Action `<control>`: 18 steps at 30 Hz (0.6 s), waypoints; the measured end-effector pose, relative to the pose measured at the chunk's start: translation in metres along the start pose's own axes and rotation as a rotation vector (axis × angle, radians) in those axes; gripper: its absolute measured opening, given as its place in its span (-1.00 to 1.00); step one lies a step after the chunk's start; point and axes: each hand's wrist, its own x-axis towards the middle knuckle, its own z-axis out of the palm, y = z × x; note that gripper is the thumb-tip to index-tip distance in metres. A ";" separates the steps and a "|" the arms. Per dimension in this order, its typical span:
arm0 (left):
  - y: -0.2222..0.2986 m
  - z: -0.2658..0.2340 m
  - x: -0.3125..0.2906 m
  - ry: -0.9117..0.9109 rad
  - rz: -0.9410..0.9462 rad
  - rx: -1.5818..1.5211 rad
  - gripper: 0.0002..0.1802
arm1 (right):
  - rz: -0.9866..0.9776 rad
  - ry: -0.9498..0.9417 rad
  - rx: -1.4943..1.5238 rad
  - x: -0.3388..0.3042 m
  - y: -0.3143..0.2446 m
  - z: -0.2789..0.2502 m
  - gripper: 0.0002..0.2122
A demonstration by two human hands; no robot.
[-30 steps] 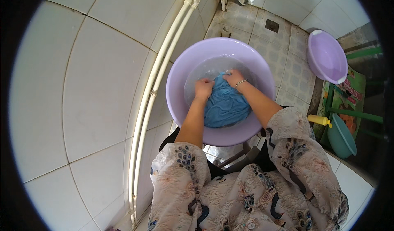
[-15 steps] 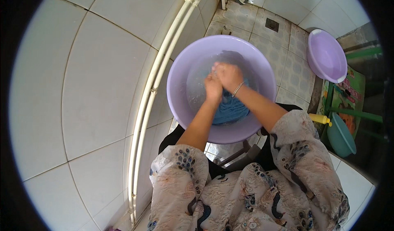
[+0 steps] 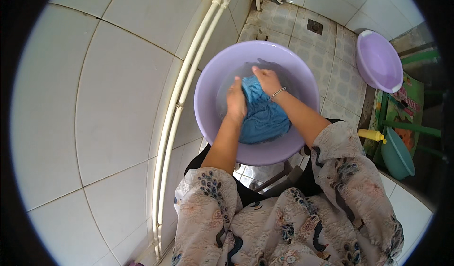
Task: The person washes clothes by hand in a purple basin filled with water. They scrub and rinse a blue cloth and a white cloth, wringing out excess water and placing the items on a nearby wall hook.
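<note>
In the basin (image 3: 208,100) our left hand (image 3: 235,101) and right hand (image 3: 267,80) clamp the cloth (image 3: 262,117), which trails toward us.

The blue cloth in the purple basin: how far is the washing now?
Done: the blue cloth lies wet in the water of the purple basin. In hand: the left hand and the right hand both press on it, scrubbing. Left: it is not wrung or lifted out, and the second basin by the wall holds nothing.
</note>
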 end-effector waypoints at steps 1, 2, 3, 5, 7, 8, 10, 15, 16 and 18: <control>0.001 -0.006 0.005 0.031 -0.003 -0.139 -0.54 | 0.020 0.012 0.011 0.002 0.006 -0.001 -0.57; -0.001 -0.013 0.010 0.057 0.003 -0.038 -0.61 | 0.040 0.025 0.022 0.004 0.015 -0.004 -0.58; -0.009 -0.016 0.014 0.083 -0.015 0.102 -0.66 | 0.060 0.037 0.030 0.007 0.023 -0.007 -0.59; -0.028 -0.028 0.022 0.134 -0.055 0.388 -0.73 | -0.021 -0.109 -0.398 0.007 0.035 -0.014 -0.59; -0.038 -0.040 0.027 0.159 -0.023 0.606 -0.76 | 0.006 -0.167 -0.532 0.005 0.041 -0.012 -0.62; -0.044 -0.044 0.029 0.180 0.002 0.629 -0.77 | 0.069 -0.151 -0.457 0.008 0.043 -0.011 -0.64; -0.034 -0.032 0.025 0.195 0.031 0.501 -0.79 | 0.117 -0.077 -0.245 0.010 0.039 -0.011 -0.63; 0.020 0.000 -0.010 0.172 -0.031 0.097 -0.81 | 0.145 -0.092 -0.059 -0.016 -0.034 -0.025 -0.59; 0.028 0.001 -0.015 0.106 -0.015 0.073 -0.81 | 0.068 -0.073 -0.056 -0.023 -0.045 -0.028 -0.62; 0.041 0.003 -0.029 -0.033 0.017 0.029 -0.80 | -0.067 -0.146 0.006 -0.038 -0.056 -0.039 -0.63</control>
